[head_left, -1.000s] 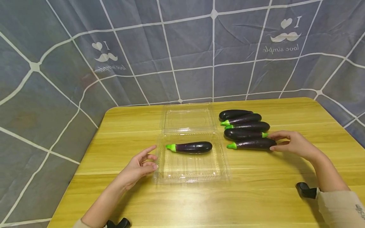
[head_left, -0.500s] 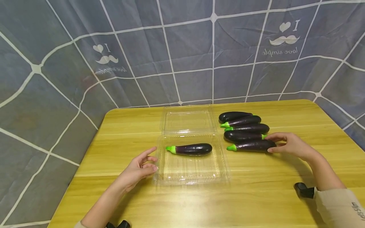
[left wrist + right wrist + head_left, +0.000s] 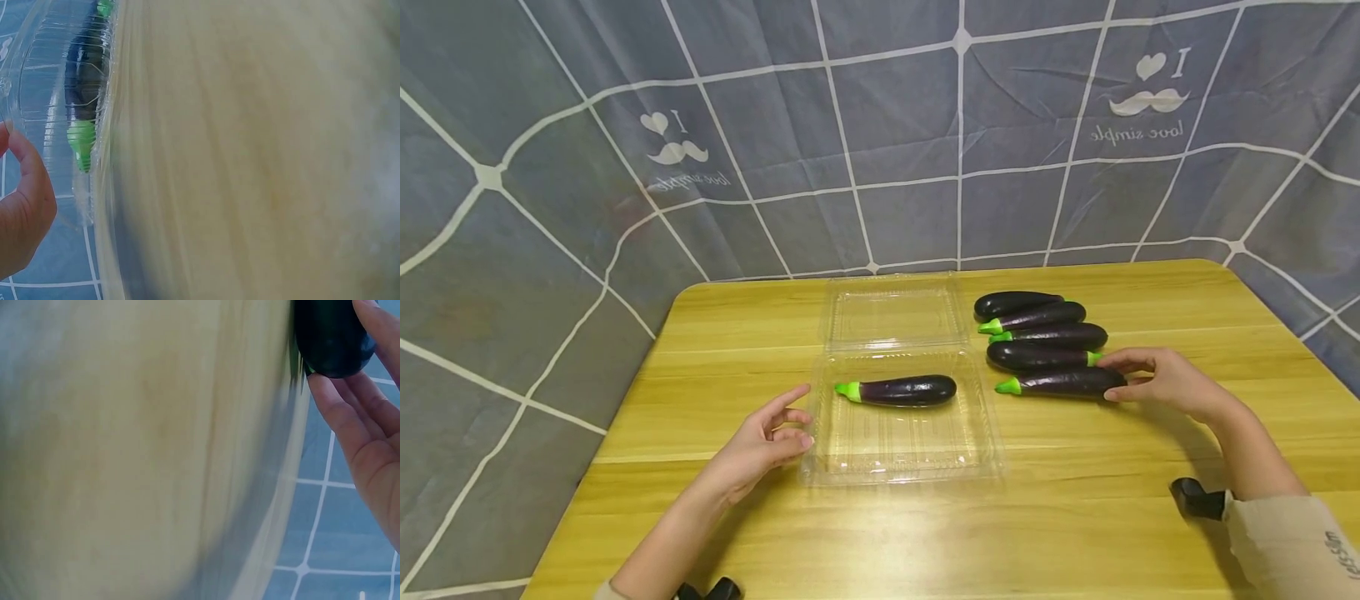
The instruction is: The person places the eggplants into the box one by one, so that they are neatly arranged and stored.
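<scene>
Your right hand pinches the blunt end of the front eggplant, which lies on the table right of the clear box; four more eggplants lie behind it. Your left hand, fingers loosely spread, is at the box's left rim. Another eggplant lies inside, stem pointing left.
</scene>
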Demonstrator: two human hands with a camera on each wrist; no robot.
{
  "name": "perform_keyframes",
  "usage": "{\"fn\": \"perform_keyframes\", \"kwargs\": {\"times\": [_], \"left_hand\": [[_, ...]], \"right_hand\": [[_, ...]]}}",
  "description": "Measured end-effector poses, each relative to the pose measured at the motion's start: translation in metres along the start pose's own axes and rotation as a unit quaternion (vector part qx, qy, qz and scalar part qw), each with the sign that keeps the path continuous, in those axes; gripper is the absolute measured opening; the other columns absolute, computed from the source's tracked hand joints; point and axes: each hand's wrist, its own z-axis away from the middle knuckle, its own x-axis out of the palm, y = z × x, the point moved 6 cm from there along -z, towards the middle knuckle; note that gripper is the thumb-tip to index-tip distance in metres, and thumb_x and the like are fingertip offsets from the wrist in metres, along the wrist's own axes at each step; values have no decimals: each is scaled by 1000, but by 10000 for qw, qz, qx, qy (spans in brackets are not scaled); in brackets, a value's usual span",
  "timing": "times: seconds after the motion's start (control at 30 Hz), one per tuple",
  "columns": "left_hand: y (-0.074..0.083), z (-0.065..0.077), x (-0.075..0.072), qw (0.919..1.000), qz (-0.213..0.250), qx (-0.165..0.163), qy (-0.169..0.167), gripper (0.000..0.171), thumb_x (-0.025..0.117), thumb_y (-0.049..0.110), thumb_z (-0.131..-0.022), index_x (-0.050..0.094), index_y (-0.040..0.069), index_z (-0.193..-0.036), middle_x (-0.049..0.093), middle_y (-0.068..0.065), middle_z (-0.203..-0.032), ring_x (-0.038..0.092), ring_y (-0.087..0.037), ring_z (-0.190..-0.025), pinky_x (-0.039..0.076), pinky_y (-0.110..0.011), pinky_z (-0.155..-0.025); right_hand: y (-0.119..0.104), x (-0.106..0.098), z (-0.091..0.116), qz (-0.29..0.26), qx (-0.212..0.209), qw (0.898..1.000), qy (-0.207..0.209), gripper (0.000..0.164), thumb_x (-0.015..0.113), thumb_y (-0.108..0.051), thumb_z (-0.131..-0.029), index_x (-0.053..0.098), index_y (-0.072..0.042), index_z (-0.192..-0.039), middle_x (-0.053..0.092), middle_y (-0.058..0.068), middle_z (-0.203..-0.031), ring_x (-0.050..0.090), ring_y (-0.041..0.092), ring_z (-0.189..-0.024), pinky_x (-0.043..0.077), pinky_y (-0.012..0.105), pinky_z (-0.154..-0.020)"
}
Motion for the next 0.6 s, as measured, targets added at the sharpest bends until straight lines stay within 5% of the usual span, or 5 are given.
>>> {"fn": "perform_keyframes", "kwargs": {"times": [0.6], "left_hand": [[0,0,0,10000,10,18,-4,75,61,1,-87,18,5,-148,42,-8,-110,53,-10,-87,49,-23,-79]], "right_hand": [[1,-3,7,22,209,9998,-65,46,76,-24,-78,62,-3,-117,61,2,-113,50,-10,-94,48,20,-73]]}}
